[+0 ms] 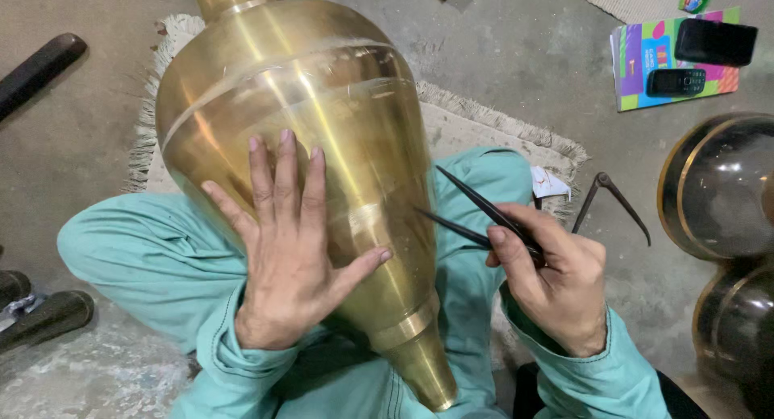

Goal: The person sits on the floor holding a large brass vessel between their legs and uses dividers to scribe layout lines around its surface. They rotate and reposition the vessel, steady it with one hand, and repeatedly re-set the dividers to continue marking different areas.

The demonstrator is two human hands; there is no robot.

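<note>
1. Left hand [286, 250]: flat, fingers spread wide, palm pressed on flank of brass vase [306, 161]; nothing gripped. Judged to steady the vessel against rolling.
2. Right hand [556, 282]: closed around head of dark metal dividers [476, 217], both legs pointing left, tips at or just off the brass surface; contact cannot be told.
3. Brass vase: lying tilted across lap, foot toward the wearer, neck away, resting on teal-clad legs [145, 258] above fringed mat [500, 129]. Faint scribed bands visible around belly.
4. Count, tools: one pair of dividers held; one second pair [613, 205] on floor, just right of the hand.
5. Count, other: two dark round vessels [717, 185] at right edge; two phones [713, 40] on one colourful booklet [637, 64], well apart.
</note>
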